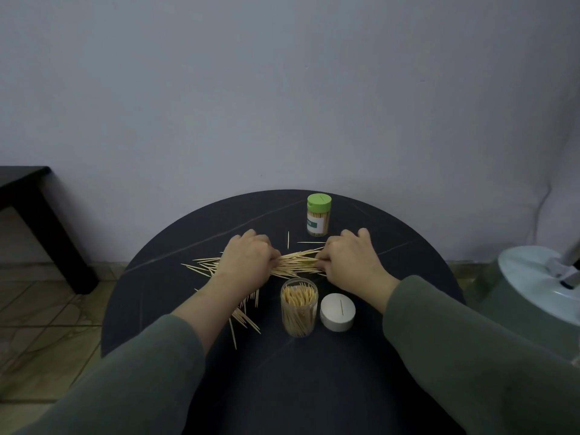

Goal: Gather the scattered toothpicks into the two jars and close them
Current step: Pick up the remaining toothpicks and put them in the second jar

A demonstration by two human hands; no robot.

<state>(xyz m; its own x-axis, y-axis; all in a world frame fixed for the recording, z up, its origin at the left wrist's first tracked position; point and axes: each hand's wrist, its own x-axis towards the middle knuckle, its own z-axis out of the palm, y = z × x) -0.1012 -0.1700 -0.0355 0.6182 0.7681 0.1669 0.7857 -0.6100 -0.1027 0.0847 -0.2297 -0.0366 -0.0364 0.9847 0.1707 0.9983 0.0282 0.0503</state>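
Note:
A bundle of toothpicks [298, 262] lies across the middle of the round black table [157, 296]. My left hand [248, 255] grips its left end with curled fingers, and my right hand [348, 262] pinches its right end. More loose toothpicks [244, 318] are scattered under and beside my left forearm. An open clear jar [299, 309], full of upright toothpicks, stands in front of the bundle. Its white lid [337, 312] rests on the table to the right, with one toothpick on top. A jar with a green lid [318, 218] stands shut at the back.
A dark side table [37, 215] stands on the tiled floor at the left. A grey-green round object with a white top [530, 287] sits close to the table's right edge. A pale wall rises behind the table.

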